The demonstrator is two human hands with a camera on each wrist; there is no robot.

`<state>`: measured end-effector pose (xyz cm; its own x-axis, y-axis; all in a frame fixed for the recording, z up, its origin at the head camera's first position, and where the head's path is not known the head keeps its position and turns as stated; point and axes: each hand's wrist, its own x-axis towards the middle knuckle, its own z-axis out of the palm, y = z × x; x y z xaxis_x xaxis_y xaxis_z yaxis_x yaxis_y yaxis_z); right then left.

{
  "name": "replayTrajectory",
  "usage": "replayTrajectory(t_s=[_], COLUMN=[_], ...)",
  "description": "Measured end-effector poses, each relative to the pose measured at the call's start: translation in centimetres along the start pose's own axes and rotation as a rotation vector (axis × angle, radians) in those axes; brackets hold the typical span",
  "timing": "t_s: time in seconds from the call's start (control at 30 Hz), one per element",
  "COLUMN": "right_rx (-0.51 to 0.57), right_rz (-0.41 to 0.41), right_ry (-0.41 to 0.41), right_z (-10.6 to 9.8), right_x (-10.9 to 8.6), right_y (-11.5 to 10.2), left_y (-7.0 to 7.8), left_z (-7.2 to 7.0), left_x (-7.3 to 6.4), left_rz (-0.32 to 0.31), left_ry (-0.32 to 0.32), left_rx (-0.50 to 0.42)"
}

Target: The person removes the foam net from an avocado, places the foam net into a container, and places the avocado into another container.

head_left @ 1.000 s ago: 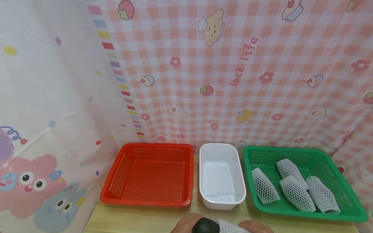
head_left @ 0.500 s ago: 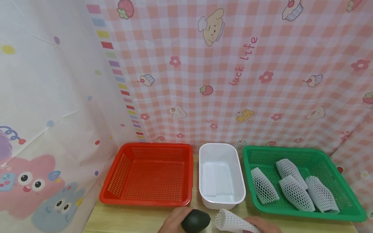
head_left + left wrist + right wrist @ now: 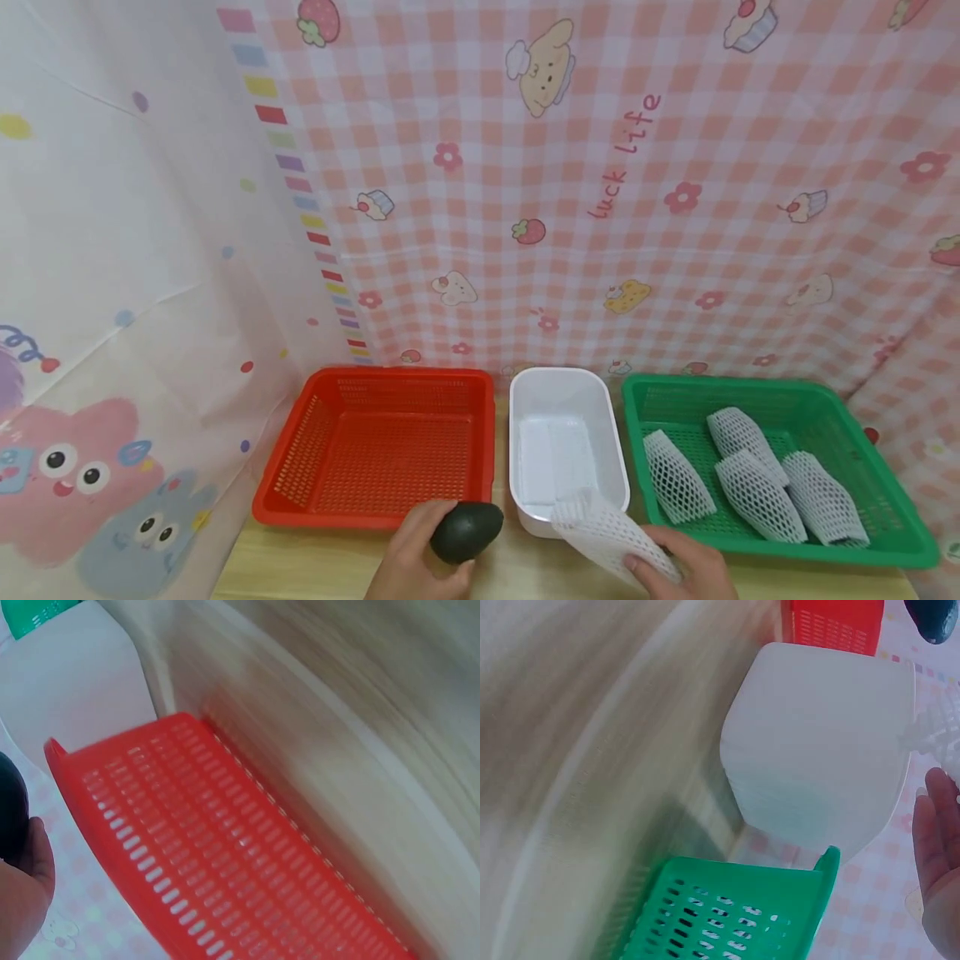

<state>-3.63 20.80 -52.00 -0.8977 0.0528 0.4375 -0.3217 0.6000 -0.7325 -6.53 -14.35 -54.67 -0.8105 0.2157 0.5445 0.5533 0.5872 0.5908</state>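
Observation:
In the head view my left hand (image 3: 416, 557) grips a dark green avocado (image 3: 467, 532) by its left side, just in front of the red basket (image 3: 375, 523). My right hand (image 3: 690, 568) pinches a white foam net sleeve (image 3: 607, 533) by its lower right end. The sleeve's free end overlaps the front rim of the white bin (image 3: 536, 525) in this view and stands apart from the avocado. In the left wrist view the avocado (image 3: 11, 806) shows at the left edge, against the fingers. The right wrist view catches only part of the sleeve (image 3: 939, 735) above the fingers.
Behind the hands stand the red basket, the white bin with flat white net pieces (image 3: 555, 458) inside, and a green basket (image 3: 817, 392). Several net-covered pieces (image 3: 761, 496) lie in the green basket. A checked cloth (image 3: 480, 200) hangs behind the wooden table (image 3: 300, 562).
The avocado and the net sleeve, together at first, have come apart. My left hand has moved left and forward with the avocado; my right hand has moved forward with the sleeve.

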Motion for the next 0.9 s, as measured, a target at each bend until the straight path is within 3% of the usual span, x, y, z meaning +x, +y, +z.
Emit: replayTrajectory(t_s=[0.17, 0.57, 0.7, 0.9], right_rx=[0.02, 0.114, 0.134, 0.168], right_rz=[0.041, -0.054, -0.029, 0.081], right_ry=[0.017, 0.013, 0.021, 0.0], right_z=[0.2, 1.1, 1.8, 2.7], right_x=[0.7, 3.9, 4.9, 6.4], right_y=[-0.3, -0.4, -0.8, -1.5], left_y=[-1.0, -2.9, -3.4, -3.8], left_z=[-0.5, -1.2, -1.1, -1.0], left_x=[0.5, 2.5, 3.2, 3.9], left_rz=[-0.002, -0.14, -0.186, -0.279], left_ry=[0.026, 0.003, -0.01, -0.056], left_rx=[0.03, 0.053, 0.057, 0.076])
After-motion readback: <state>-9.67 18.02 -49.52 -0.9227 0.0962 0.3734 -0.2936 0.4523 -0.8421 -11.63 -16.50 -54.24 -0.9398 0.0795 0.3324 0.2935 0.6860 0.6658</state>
